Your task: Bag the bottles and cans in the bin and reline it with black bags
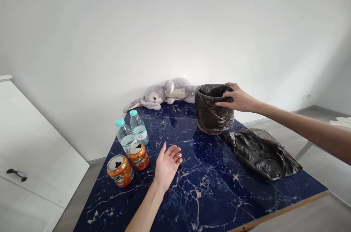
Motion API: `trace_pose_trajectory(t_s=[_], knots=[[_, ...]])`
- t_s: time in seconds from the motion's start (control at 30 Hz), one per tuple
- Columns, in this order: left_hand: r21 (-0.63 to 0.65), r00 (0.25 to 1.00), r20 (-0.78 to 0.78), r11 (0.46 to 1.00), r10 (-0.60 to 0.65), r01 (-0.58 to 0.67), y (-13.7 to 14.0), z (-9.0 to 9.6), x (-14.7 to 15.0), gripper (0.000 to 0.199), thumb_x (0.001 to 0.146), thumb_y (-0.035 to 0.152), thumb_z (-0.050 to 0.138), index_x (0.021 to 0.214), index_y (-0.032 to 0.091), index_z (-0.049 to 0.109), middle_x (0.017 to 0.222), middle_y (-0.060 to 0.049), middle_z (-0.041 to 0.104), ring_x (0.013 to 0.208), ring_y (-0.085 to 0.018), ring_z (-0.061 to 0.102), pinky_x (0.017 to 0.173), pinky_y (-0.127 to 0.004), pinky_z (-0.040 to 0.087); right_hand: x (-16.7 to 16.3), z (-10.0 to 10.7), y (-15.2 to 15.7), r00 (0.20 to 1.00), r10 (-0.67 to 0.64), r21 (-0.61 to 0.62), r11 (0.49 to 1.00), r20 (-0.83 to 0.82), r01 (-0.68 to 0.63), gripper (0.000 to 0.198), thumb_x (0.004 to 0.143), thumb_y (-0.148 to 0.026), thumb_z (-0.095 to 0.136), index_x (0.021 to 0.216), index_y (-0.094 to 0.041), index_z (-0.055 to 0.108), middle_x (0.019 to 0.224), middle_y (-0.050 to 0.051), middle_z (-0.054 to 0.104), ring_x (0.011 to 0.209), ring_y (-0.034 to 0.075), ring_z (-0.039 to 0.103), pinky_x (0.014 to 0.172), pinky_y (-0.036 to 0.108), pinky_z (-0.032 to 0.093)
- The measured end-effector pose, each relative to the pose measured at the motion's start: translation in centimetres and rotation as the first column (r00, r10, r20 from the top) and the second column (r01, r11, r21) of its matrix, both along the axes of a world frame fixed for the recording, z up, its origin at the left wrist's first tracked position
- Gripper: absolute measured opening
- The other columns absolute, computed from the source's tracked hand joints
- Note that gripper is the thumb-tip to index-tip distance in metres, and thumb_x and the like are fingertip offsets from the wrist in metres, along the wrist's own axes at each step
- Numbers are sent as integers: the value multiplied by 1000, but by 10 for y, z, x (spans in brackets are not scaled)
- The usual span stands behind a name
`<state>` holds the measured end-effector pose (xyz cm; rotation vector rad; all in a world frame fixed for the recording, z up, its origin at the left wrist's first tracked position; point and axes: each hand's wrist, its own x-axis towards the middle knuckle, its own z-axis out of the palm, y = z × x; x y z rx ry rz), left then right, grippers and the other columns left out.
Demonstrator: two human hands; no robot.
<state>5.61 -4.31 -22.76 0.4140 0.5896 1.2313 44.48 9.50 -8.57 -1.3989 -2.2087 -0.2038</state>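
Note:
My right hand (pixel 237 98) grips the rim of a small bin (pixel 215 115) lined with a black plastic bag, thumb and fingers on either side of the edge. The bin stands upright at the back right of the table. Palm up, my left hand (pixel 168 164) is over the middle of the table with its fingers apart and nothing in it. Closest to it is an orange soda can (pixel 139 157), opened at the top. A second orange can (pixel 120 171) stands in front, and two clear bottles (pixel 139 127) with teal caps are behind.
A crumpled black plastic bag (pixel 264 153) lies on the right of the dark blue marbled table (pixel 197 202). Along the wall at the back rests a grey plush rabbit (pixel 170 93). A white cabinet (pixel 35 151) stands to the left.

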Motion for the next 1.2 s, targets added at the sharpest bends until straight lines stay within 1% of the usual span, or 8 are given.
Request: trace_pose_trajectory(t_s=[0.1, 0.37, 0.6, 0.77, 0.9, 1.0, 1.07, 1.2], knots=[[-36, 998, 58, 999, 11, -9, 0, 3, -1, 38, 108, 45, 63, 97, 12, 77, 94, -10, 77, 80, -18, 71, 75, -31, 59, -9, 4, -15, 999, 30, -55, 998, -24, -31, 66, 93, -84, 60, 103, -22, 82, 169, 19, 37, 156, 51, 39, 119, 73, 50], [-81, 990, 137, 996, 46, -35, -1, 7, -3, 37, 109, 42, 60, 98, 12, 77, 94, -11, 77, 81, -20, 73, 78, -32, 61, -38, 18, -63, 976, 211, -108, 970, -54, -216, 61, 94, -82, 62, 99, -25, 82, 173, 14, 35, 152, 48, 47, 118, 72, 51], [-85, 988, 117, 992, 105, -95, 1, 1, -5, 34, 106, 43, 61, 100, 13, 76, 98, -13, 77, 84, -21, 75, 82, -33, 63, -60, 31, -103, 939, 334, -139, 929, -85, -343, 50, 97, -73, 67, 96, -24, 80, 176, 10, 32, 154, 47, 46, 122, 68, 49], [-71, 977, 62, 977, 205, -200, 4, -4, -6, 36, 109, 43, 55, 113, 14, 76, 116, -15, 78, 103, -23, 78, 96, -33, 63, -70, 37, -125, 907, 411, -163, 892, -95, -422, 46, 98, -70, 68, 96, -25, 79, 177, 9, 33, 159, 46, 40, 126, 71, 43], [-19, 979, 24, 979, 205, -204, 2, -2, -7, 37, 108, 45, 57, 119, 16, 77, 122, -15, 78, 112, -25, 77, 100, -32, 62, -74, 42, -145, 895, 432, -212, 870, -107, -445, 43, 97, -69, 70, 93, -27, 79, 178, 5, 32, 157, 46, 43, 119, 71, 51], [19, 983, -36, 984, 178, -177, 0, -1, -7, 39, 105, 49, 59, 120, 19, 78, 121, -14, 80, 118, -30, 76, 100, -37, 63, -75, 44, -160, 888, 445, -239, 855, -117, -460, 37, 96, -66, 73, 93, -29, 79, 180, 0, 29, 155, 49, 46, 109, 69, 61], [46, 981, -97, 986, 166, -162, -1, -3, -8, 41, 104, 53, 60, 118, 20, 79, 115, -12, 81, 118, -33, 77, 98, -40, 63, -75, 45, -169, 879, 463, -244, 844, -116, -477, 33, 94, -63, 77, 94, -30, 79, 180, -3, 28, 155, 49, 46, 105, 66, 65], [118, 952, -248, 981, 182, -156, -1, -10, -12, 45, 97, 65, 64, 102, 24, 81, 91, -8, 82, 104, -35, 79, 87, -42, 64, -75, 49, -187, 851, 514, -255, 813, -107, -523, 23, 94, -58, 80, 97, -34, 81, 181, -8, 27, 155, 46, 47, 100, 58, 69]])
